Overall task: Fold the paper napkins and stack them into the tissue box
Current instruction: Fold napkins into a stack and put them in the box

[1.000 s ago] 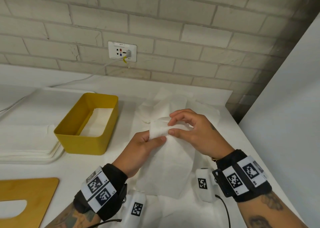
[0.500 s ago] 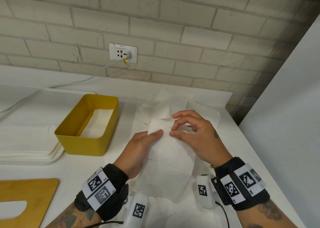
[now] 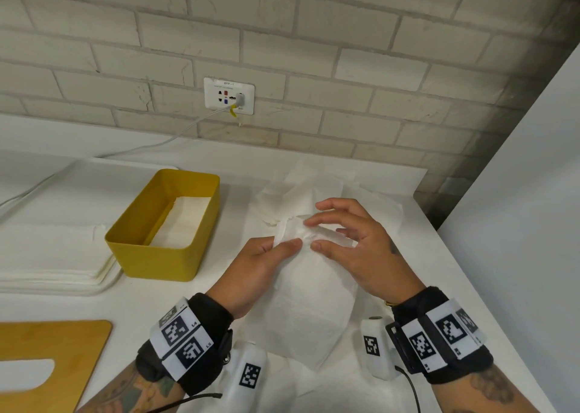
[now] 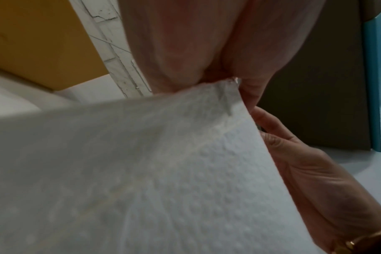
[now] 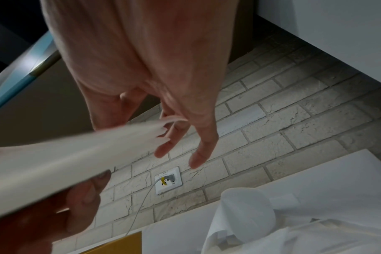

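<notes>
The napkin (image 3: pixel 314 299) is held up over the bench (image 3: pixel 439 255), between the two hands, with its long axis running from the near edge of the bench away toward the brick wall (image 3: pixel 314 36); its far, upper end is raised and its near end hangs toward the person. The far end is gripped by the left hand (image 3: pixel 257 271), the thumb being laid on top of the sheet and the fingers (image 4: pixel 174 51) curled beneath it, as is confirmed in the left wrist view. The right hand (image 3: pixel 354 249) is placed just beside it on the same end: its thumb and forefinger are closed on the napkin edge, while its other fingers (image 5: pixel 198 151) are spread and relaxed. Both hands are thus equally near the sheet, and the layers at the far end appear to be in the course of being parted or aligned for a fold. The tissue box (image 3: pixel 163 224) lies to the left of the napkin, nearer the left hand, its long axis roughly parallel to that of the napkin; a folded napkin is already seen on its floor. A transfer leftward is judged to be required once folding is complete. Loose napkins (image 3: pixel 301 189) lie beyond the hands, and a stack of flat sheets (image 3: pixel 47 255) lies left of the box.
</notes>
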### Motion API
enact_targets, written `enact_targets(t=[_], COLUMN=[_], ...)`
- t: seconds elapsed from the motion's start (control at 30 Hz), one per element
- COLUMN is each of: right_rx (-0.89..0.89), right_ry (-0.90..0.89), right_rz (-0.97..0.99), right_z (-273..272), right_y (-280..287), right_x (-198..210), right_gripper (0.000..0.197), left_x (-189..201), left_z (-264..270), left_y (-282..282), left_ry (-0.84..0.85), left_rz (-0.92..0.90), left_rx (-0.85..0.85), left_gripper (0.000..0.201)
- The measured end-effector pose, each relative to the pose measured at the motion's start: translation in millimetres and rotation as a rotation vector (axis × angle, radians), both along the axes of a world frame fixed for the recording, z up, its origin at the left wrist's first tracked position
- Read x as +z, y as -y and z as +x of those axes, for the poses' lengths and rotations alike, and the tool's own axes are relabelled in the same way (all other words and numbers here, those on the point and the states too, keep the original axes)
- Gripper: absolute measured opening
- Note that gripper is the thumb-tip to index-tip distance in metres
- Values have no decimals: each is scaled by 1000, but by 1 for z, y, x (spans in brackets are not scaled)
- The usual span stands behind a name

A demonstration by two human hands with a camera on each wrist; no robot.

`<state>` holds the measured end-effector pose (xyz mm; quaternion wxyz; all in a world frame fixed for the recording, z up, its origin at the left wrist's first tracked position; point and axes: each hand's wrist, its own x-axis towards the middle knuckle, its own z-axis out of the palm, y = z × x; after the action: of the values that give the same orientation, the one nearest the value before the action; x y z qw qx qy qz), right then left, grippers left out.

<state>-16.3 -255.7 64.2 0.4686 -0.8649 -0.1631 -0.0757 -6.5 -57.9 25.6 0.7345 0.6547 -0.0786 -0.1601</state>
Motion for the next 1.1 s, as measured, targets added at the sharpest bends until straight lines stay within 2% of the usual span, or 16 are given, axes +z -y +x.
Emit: enact_targets(t=[0.2, 0.4, 0.5, 0.63, 0.73, 0.87, 1.0, 1.1], right_rx=[0, 10, 11, 49, 38, 7, -44, -70], right_ry=[-73, -74, -18, 12, 3, 29, 13, 20], right_rz=[-59, -115, -102, -38, -10, 54, 66, 92], right_z=[0, -3, -9, -17, -13, -7, -6, -5], right_y=[5, 7, 9, 8, 2, -3, -6, -9], right_x=[3, 2, 2, 14, 20, 18, 16, 15], right_gripper=[13, 12, 11, 7, 7, 9, 15, 19], left_x=[3, 9, 4, 2, 7, 9, 11, 12], left_z=[1, 2, 4, 5, 1, 0, -2, -2], left_y=[-4, -3, -5, -4, 2, 4, 3, 4], left_ry=[154, 210, 133, 147, 126, 122, 52, 34], left_rz=[180, 251, 197, 167, 129, 47, 5, -23], left_rx=[-101, -122, -69, -14, -43, -57, -51, -54], left_gripper=[31, 31, 33, 41, 57, 34, 31, 37])
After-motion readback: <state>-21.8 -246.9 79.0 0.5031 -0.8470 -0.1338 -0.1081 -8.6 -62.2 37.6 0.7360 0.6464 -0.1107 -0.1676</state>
